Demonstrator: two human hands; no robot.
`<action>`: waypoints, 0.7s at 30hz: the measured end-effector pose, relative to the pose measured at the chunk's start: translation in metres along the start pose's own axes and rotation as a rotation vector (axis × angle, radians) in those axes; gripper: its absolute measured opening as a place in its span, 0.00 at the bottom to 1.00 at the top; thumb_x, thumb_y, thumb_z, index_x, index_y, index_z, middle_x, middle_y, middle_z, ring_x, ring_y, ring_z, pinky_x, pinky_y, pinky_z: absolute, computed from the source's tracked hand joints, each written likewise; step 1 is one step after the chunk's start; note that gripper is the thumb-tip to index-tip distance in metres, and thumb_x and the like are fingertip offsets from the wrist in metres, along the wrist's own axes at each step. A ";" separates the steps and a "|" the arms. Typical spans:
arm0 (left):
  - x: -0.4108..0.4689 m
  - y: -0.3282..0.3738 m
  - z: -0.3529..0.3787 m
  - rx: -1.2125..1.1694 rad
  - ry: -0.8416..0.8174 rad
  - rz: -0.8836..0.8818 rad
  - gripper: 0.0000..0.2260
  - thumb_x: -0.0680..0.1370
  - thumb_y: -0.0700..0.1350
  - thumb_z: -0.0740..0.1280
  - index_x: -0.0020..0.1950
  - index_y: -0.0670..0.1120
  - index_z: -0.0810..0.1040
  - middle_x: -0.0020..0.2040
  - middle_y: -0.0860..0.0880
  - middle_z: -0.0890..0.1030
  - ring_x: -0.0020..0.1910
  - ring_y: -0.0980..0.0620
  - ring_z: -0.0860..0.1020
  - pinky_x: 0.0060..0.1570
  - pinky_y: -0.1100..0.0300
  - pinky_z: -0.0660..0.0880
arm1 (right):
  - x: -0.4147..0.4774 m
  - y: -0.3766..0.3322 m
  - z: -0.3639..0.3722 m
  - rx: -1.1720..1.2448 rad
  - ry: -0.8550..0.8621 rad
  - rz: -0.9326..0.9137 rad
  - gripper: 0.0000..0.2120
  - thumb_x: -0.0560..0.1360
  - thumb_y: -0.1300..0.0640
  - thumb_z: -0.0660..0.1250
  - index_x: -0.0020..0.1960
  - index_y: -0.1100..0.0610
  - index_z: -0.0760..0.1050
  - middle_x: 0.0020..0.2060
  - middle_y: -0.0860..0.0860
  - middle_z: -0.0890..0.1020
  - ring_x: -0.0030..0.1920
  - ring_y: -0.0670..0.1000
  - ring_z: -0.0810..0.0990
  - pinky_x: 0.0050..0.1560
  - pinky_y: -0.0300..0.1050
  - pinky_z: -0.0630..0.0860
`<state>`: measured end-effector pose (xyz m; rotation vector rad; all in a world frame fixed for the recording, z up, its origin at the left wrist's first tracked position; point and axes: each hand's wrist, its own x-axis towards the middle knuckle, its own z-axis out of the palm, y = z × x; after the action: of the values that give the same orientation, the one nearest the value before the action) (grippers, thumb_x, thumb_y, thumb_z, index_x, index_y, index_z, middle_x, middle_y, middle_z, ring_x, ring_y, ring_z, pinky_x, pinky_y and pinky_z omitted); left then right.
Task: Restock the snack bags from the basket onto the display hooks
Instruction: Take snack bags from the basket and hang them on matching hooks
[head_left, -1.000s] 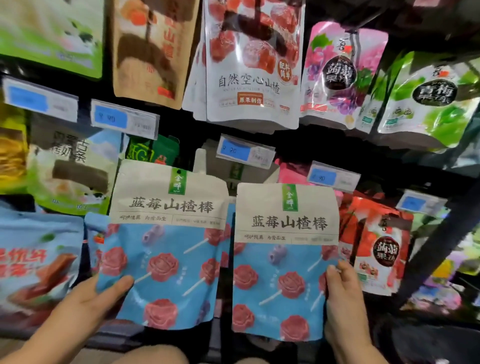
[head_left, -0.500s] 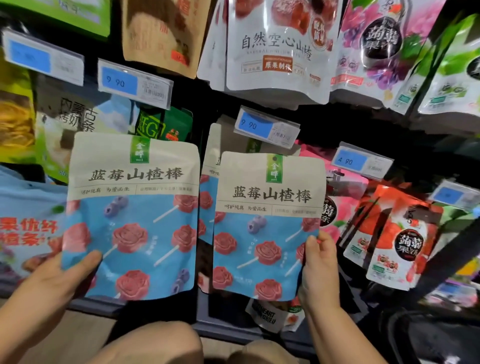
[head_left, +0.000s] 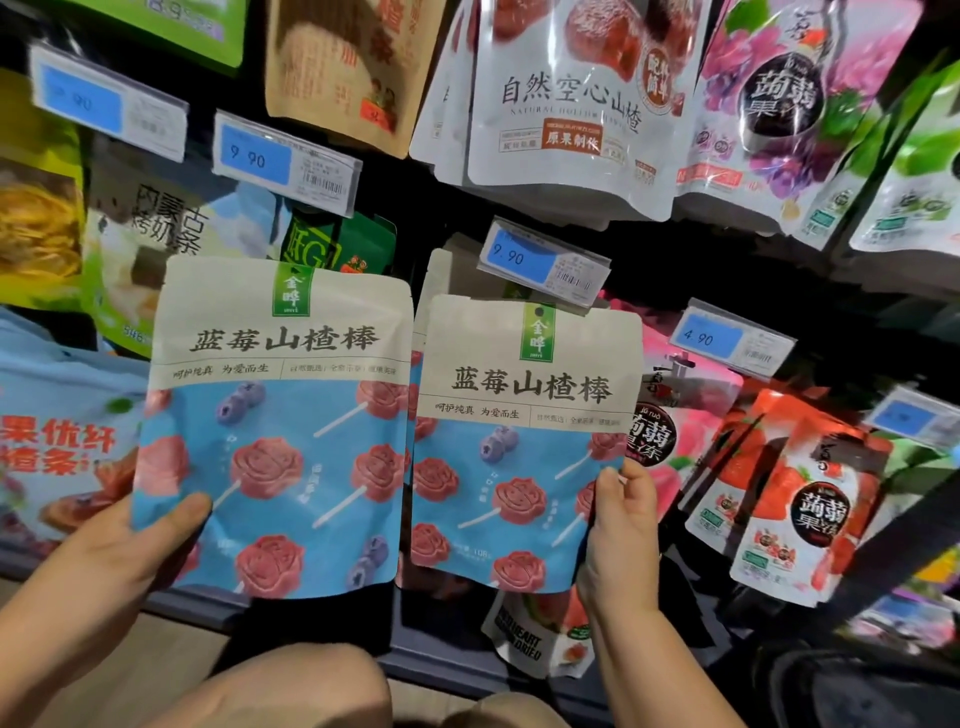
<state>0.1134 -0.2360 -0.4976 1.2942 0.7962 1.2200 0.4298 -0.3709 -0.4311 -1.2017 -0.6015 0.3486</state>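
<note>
Hanging step, by the look of it. The left hand (head_left: 119, 551) grips the left bag (head_left: 280, 431) by its lower corner. The right hand (head_left: 618, 535) pinches the right bag (head_left: 524, 447) by its edge, just below the price tag (head_left: 543, 260). Next, each bag's top hole probably needs threading onto a hook, which is hidden here.

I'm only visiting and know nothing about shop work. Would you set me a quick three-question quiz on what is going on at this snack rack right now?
1. True or false: the left hand holds the left bag and the right hand holds the right bag, two matching blue lollipop packs.
2. Multiple choice: the price tag just above the right bag reads A) 4.90, B) 9.90, C) 19.90.
3. Fill in: the right hand pinches the right bag at its lower ____ edge.

Key: 1 true; 2 B; 3 right.
</note>
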 end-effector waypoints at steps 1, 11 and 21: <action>-0.001 -0.002 0.000 -0.005 0.013 -0.004 0.20 0.80 0.43 0.62 0.42 0.68 0.84 0.40 0.61 0.85 0.38 0.63 0.81 0.48 0.61 0.79 | 0.001 0.001 0.002 0.008 -0.001 -0.003 0.09 0.84 0.62 0.56 0.50 0.53 0.73 0.36 0.43 0.85 0.37 0.41 0.82 0.37 0.36 0.78; -0.005 0.005 0.002 -0.074 0.009 -0.046 0.23 0.54 0.72 0.76 0.41 0.60 0.86 0.38 0.64 0.84 0.36 0.65 0.81 0.45 0.60 0.80 | 0.010 0.009 0.022 0.088 0.003 0.004 0.08 0.83 0.62 0.57 0.51 0.53 0.72 0.37 0.45 0.85 0.37 0.43 0.81 0.39 0.39 0.79; -0.006 -0.004 -0.010 -0.267 -0.072 -0.117 0.14 0.62 0.61 0.77 0.45 0.60 0.86 0.46 0.55 0.86 0.49 0.56 0.83 0.50 0.54 0.81 | 0.016 0.009 0.027 0.010 0.039 0.024 0.08 0.84 0.61 0.58 0.50 0.52 0.73 0.36 0.45 0.84 0.38 0.45 0.81 0.46 0.48 0.76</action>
<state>0.1034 -0.2389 -0.5041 1.0532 0.6249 1.1370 0.4273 -0.3386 -0.4294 -1.2040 -0.5513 0.3468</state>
